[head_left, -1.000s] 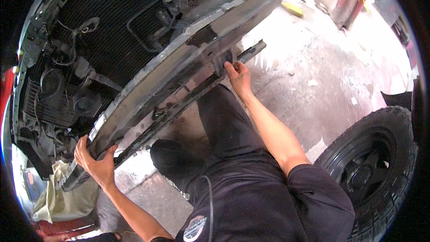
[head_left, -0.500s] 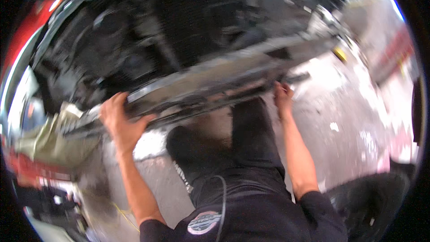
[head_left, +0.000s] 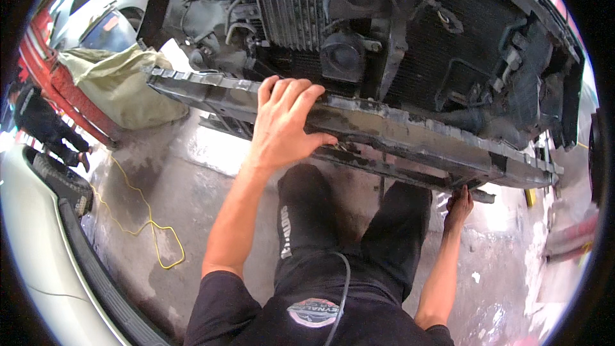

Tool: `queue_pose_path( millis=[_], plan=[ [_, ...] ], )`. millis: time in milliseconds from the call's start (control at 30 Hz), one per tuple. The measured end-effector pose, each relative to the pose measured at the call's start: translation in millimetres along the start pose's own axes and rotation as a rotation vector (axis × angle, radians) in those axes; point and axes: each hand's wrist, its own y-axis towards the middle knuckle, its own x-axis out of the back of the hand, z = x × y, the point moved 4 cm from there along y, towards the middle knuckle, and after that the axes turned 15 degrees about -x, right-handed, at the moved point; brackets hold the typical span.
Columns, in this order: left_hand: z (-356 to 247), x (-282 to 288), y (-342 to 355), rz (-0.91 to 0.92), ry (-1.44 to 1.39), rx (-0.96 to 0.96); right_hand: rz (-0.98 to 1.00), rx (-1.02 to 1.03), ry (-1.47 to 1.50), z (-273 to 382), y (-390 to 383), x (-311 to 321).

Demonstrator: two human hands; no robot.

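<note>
A long dark metal bumper beam (head_left: pixel 410 131) spans the view below the exposed front of a vehicle, with black radiator mesh (head_left: pixel 448 57), a silver finned cooler (head_left: pixel 287 9) and round black housings (head_left: pixel 343 54). My left hand (head_left: pixel 285 118) grips the beam left of the middle, fingers over its top edge and thumb along the face. My right hand (head_left: pixel 460 206) holds the lower rail or bracket under the beam's right part; its fingertips are partly hidden. A narrower dark rail (head_left: pixel 407 176) runs beneath the beam. My knees are bent below it.
A khaki cloth (head_left: pixel 122 90) hangs beside red metal structures (head_left: pixel 70 96) at left. Another person in dark clothes (head_left: pixel 41 118) is at far left. A pale car body (head_left: pixel 32 230) occupies the lower left. A yellow cord (head_left: pixel 154 224) lies on the concrete floor (head_left: pixel 166 179).
The view has swung left, bringing the pale car and other person into sight. The beam now slopes down rightward instead of up. Both my hands remain on it.
</note>
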Motion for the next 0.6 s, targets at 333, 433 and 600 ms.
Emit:
queue_pose_path(
  millis=[333,433,600],
  plan=[
    [-8,-18,-9,0.045,0.164,0.031,-0.228,-0.008,-0.071,-4,-2,-10],
    [-13,-26,-3,0.063,0.128,0.008,-0.209,0.179,-0.077,-10,11,11],
    [-14,-21,-3,0.038,0.123,0.025,-0.08,-0.133,0.107,0,-12,2]
  ],
)
